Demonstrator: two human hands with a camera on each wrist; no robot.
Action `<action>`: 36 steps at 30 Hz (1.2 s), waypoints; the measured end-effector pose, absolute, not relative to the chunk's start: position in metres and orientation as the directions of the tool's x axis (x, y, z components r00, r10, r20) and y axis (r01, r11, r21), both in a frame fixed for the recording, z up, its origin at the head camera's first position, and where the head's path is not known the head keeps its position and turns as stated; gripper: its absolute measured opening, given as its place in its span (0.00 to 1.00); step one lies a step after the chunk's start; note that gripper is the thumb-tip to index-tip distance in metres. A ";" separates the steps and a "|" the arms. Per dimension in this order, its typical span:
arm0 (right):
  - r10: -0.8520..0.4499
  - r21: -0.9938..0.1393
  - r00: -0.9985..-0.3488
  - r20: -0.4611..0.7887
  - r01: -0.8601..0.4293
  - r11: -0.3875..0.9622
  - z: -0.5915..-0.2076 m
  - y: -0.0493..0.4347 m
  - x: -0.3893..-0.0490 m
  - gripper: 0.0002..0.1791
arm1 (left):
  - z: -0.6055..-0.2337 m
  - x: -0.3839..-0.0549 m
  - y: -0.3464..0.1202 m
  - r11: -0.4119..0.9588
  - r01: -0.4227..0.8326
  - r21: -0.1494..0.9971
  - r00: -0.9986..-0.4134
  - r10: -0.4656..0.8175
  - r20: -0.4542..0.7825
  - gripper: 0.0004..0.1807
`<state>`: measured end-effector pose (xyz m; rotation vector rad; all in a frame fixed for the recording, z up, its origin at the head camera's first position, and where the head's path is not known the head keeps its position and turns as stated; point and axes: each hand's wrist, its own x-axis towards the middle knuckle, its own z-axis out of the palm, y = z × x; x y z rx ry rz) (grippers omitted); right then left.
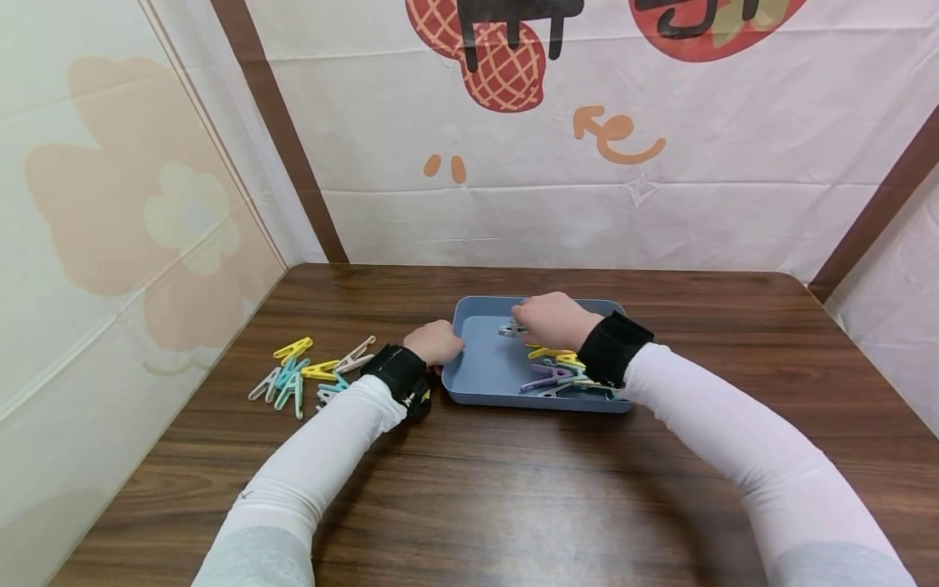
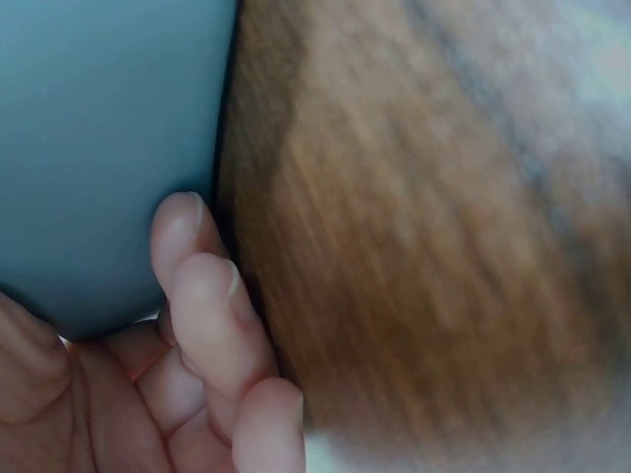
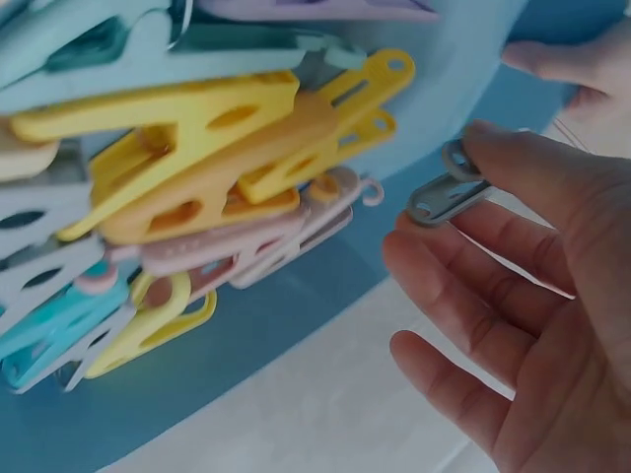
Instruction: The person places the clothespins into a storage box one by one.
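Over the blue tray (image 1: 484,350), my right hand (image 1: 555,320) pinches a grey clothespin (image 3: 449,197) between thumb and fingers. Several clothespins lie together in the right part of the tray, among them a purple clothespin (image 1: 544,377), yellow clothespins (image 3: 227,118) and a pink clothespin (image 3: 232,241). My left hand (image 1: 434,342) holds the tray at its left end; in the left wrist view its fingers (image 2: 212,315) bend against the tray's outer wall. The right wrist view shows the left thumb (image 3: 562,61) over the rim.
Left of the tray, a loose group of clothespins lies on the brown wooden table (image 1: 469,489), including a yellow clothespin (image 1: 293,349) and a beige clothespin (image 1: 355,356). The left forearm partly covers the group. A printed white curtain (image 1: 550,220) hangs behind the table.
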<state>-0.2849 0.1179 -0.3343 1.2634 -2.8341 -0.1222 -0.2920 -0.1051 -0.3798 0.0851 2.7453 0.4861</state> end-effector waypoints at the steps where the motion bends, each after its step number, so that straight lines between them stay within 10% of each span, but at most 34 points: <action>1: -0.747 0.097 -0.665 0.001 -0.743 0.662 -0.337 0.116 -0.286 0.11 | -0.380 -0.292 -0.105 0.940 -0.004 0.342 -0.937 0.117 -0.330 0.16; 26: -0.701 0.141 -0.712 -0.020 -0.696 0.704 -0.351 0.105 -0.290 0.05 | -0.380 -0.294 -0.106 0.936 -0.001 0.353 -0.937 0.122 -0.326 0.16; 36: -0.668 -0.012 -0.743 -0.041 -0.668 0.744 -0.326 0.128 -0.281 0.15 | -0.381 -0.294 -0.106 0.933 0.002 0.361 -0.937 0.127 -0.325 0.17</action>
